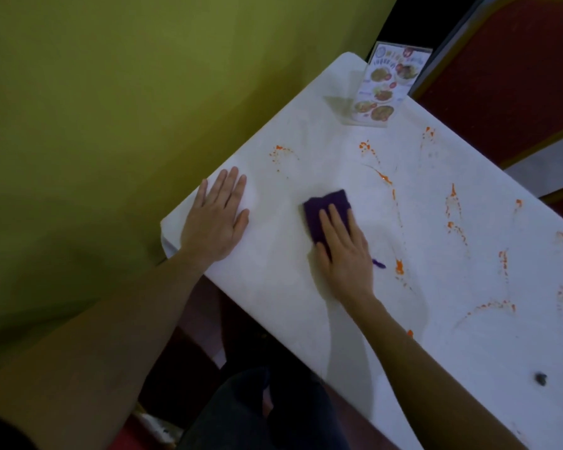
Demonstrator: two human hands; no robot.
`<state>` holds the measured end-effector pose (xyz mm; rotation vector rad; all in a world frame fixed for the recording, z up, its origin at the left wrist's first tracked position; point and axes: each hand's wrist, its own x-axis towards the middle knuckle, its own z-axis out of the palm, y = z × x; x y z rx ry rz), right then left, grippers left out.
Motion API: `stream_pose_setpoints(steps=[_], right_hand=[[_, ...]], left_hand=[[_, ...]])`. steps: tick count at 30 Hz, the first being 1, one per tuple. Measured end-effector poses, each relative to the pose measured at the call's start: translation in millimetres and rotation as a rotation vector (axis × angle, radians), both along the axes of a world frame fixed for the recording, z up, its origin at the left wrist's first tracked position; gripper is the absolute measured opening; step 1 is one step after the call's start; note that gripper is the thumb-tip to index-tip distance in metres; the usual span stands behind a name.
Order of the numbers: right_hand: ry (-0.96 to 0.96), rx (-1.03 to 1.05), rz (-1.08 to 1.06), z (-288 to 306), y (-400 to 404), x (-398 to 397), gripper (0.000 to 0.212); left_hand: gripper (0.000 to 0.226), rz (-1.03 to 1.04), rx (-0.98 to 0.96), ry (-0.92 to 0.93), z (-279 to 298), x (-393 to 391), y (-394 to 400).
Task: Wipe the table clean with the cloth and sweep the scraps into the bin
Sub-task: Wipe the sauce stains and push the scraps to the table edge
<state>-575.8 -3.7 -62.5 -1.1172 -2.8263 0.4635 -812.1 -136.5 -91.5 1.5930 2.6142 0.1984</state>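
Note:
A white table (pixel 306 293) runs from the centre to the lower right. Orange smears (pixel 454 203) streak its middle and right part. A folded purple cloth (pixel 325 206) lies flat on the table near the left end. My right hand (pixel 343 248) presses down on the cloth with fingers spread over it. My left hand (pixel 216 219) rests flat on the table's left corner, fingers apart, holding nothing. A small dark scrap (pixel 540 378) lies near the right edge of the view. No bin is in view.
A standing menu card (pixel 384 86) in a clear holder is at the table's far corner. A green wall (pixel 111 108) borders the table on the left. A red chair (pixel 514 76) stands behind the table at the upper right.

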Motion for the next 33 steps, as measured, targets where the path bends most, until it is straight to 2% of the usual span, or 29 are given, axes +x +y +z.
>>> stream_pose_setpoints(steps=[4,9,13,18,22,27,30,33], right_hand=[[-0.022,0.015,-0.160,2.1,50.9,2.0,0.059],[-0.021,0.000,-0.268,-0.3,98.6,-76.2,0.058],[0.017,0.008,-0.107,-1.8,78.8,-120.4,0.059],[0.036,-0.025,0.130,0.2,37.8,-77.7,0.055],[0.072,0.008,0.032,-0.2,62.4,-42.0,0.057],[0.019,0.022,-0.091,-4.3,115.9,-103.9,0.060],[0.026,0.008,-0.017,-3.2,113.1,-151.8,0.059],[0.053,0.004,0.167,-5.0,82.1,-163.1,0.057]], left_hand=[[0.064,0.006,-0.010,0.018,-0.2,-0.6,1.0],[0.064,0.008,-0.010,0.019,-1.8,-0.8,0.6],[0.064,0.012,-0.023,0.028,-4.7,-0.8,1.1],[0.064,0.009,-0.033,0.013,-2.7,-1.0,1.7],[0.064,0.017,-0.024,0.017,-1.7,-0.2,2.9],[0.063,0.015,-0.016,0.010,-1.2,-0.5,1.5],[0.063,0.011,-0.009,0.008,-1.6,-0.9,1.1],[0.063,0.010,-0.018,0.003,-1.8,-0.9,0.7]])
